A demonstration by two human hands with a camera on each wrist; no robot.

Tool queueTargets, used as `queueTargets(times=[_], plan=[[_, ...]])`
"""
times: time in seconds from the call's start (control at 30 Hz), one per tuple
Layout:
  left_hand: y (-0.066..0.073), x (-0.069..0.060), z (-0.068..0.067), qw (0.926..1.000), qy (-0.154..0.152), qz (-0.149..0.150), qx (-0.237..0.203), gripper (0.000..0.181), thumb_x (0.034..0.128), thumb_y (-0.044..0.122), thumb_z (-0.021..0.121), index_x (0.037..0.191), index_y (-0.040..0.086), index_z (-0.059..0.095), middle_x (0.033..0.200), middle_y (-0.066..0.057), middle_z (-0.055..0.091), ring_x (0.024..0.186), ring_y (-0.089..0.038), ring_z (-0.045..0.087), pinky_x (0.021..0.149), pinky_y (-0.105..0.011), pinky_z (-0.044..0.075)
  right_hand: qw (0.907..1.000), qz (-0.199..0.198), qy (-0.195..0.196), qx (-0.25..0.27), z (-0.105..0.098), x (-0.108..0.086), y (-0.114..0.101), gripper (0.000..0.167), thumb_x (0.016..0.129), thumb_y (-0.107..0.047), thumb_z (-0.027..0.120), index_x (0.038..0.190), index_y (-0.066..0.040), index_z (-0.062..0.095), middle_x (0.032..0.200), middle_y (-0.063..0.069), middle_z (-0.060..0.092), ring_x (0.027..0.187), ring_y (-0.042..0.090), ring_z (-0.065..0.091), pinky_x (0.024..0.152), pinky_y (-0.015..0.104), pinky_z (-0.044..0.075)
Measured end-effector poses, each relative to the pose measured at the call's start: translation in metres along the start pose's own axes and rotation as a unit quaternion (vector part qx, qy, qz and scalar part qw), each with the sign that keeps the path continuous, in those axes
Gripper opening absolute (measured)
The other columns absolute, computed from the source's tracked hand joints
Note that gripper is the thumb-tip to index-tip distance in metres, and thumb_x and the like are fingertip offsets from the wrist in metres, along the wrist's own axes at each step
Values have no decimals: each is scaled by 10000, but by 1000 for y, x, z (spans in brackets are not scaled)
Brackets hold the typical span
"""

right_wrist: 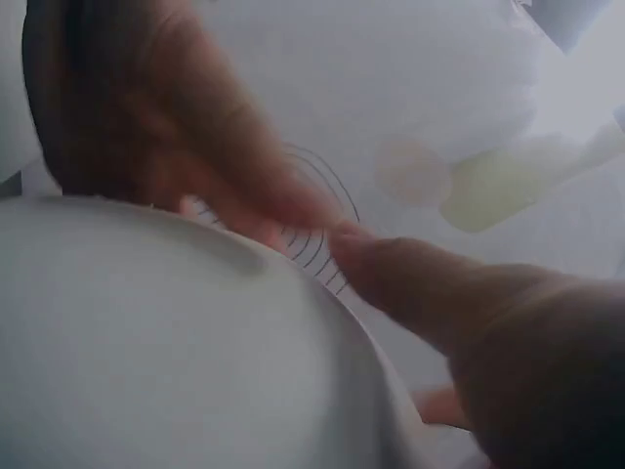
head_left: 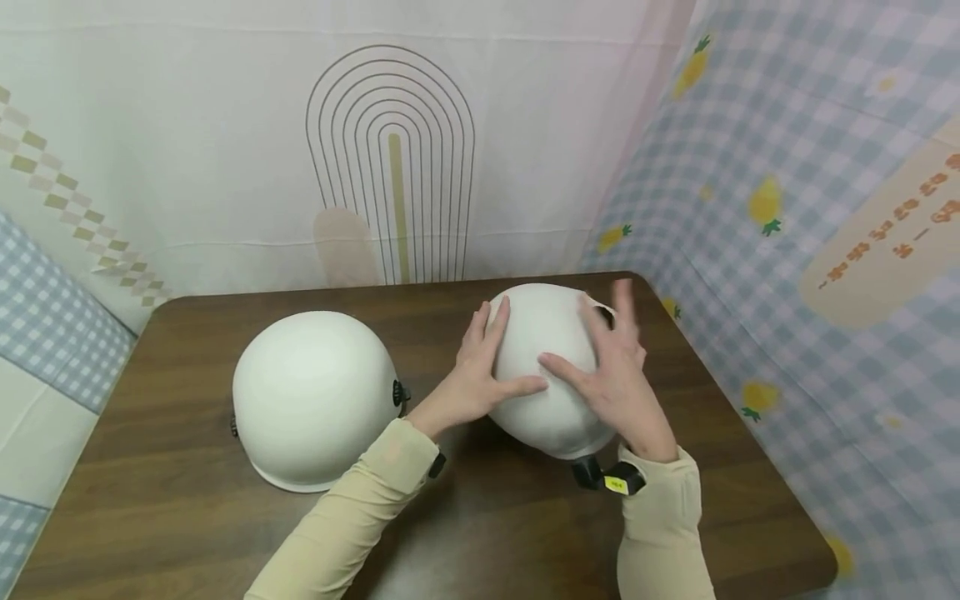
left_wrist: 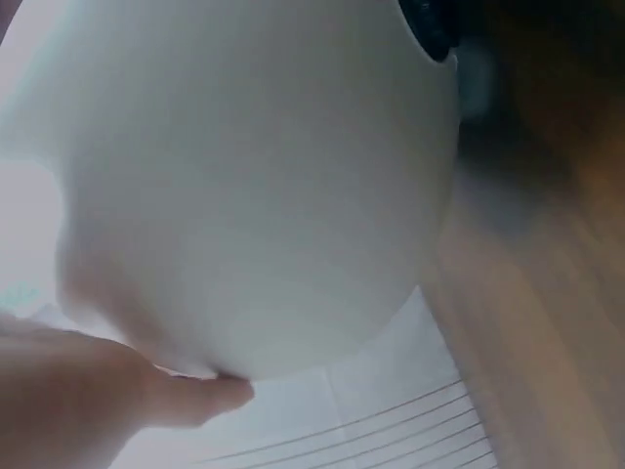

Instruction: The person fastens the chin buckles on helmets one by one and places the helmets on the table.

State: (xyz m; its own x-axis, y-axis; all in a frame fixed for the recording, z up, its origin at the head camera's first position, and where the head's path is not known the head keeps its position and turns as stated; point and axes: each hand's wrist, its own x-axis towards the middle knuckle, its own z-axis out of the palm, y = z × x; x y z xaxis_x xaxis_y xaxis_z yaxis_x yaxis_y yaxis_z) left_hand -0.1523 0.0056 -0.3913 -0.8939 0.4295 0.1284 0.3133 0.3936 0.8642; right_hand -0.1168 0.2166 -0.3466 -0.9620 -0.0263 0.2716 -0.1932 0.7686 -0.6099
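Two spread hands, left (head_left: 474, 379) and right (head_left: 618, 383), at a white helmet (head_left: 547, 333) on the right side of the desk (head_left: 495, 533).
The left hand is set wide against the shell's left side, thumb stretched across it; the right hand is also wide, thumb over the shell and its blurred fingers by the far right edge, though how firmly it touches I cannot tell. Whether the helmet's rim rests on the desk cannot be told either. A second helmet (head_left: 311, 392) sits dome-up to the left, a black knob (head_left: 399, 393) on its side.
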Motion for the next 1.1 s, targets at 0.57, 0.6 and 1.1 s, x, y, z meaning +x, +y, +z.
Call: queueTargets(times=[0.57, 0.6, 1.1], plan=[[-1, -10, 3, 9986, 4, -478, -208, 1133, 744, 567, 779, 1517, 471, -44, 1602, -7, -93, 1459, -266, 17, 1071, -579, 276, 9824, 1410, -5, 1223, 5, -5, 13, 938, 892, -580, 600, 1574, -266, 38, 1612, 69, 68, 1445, 320, 170, 1082, 606, 226], [-1, -10, 3, 9986, 17, -491, -198, 1146, 742, 571, 779, 1522, 454, -52, 1601, -10, -91, 1459, -267, 20, 1069, -581, 279, 9811, 1444, -12, 1287, 5, -5, 12, 963, 888, -577, 608, 1574, -247, 20, 1611, 79, 72, 1448, 309, 163, 1090, 595, 221], [-5, -20, 11, 9966, 189, -689, -404, 1284, 703, 547, 823, 1554, 305, -106, 1587, -111, -27, 1415, -341, 160, 1051, -565, 317, 9816, 1458, -203, 1216, 9, -7, -2, 995, 825, -604, 675, 1564, -213, 135, 1519, 126, 305, 1334, 340, 345, 1008, 599, 316]])
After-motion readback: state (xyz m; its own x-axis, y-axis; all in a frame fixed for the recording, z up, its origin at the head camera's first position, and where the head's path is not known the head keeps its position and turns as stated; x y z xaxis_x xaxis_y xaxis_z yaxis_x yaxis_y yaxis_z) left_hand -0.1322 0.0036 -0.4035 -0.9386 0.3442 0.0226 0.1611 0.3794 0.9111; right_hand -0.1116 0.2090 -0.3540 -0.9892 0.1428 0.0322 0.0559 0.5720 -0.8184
